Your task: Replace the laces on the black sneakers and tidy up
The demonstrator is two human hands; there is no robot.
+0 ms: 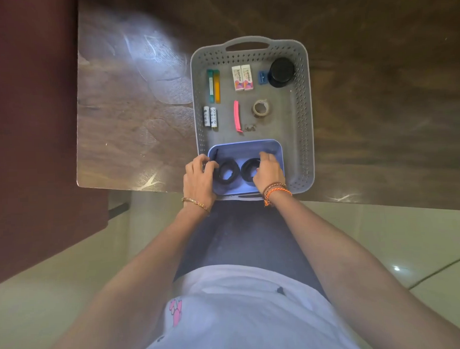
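Two coiled black laces lie side by side in a small blue tray (249, 147): the left coil (225, 172) and the right coil (248, 170). The blue tray sits in the near end of a grey perforated basket (303, 114) on a dark wooden table (133, 120). My left hand (199, 178) curls its fingers on the left coil at the tray's left rim. My right hand (268, 170) curls its fingers on the right coil. No sneakers are in view.
The basket also holds two markers (214, 86), two white batteries (210, 117), two eraser boxes (242, 77), a blue sharpener (263, 77), a black jar (281, 72), a tape roll (261, 108) and a pink clip (237, 116). A dark red surface (31, 116) stands left of the table.
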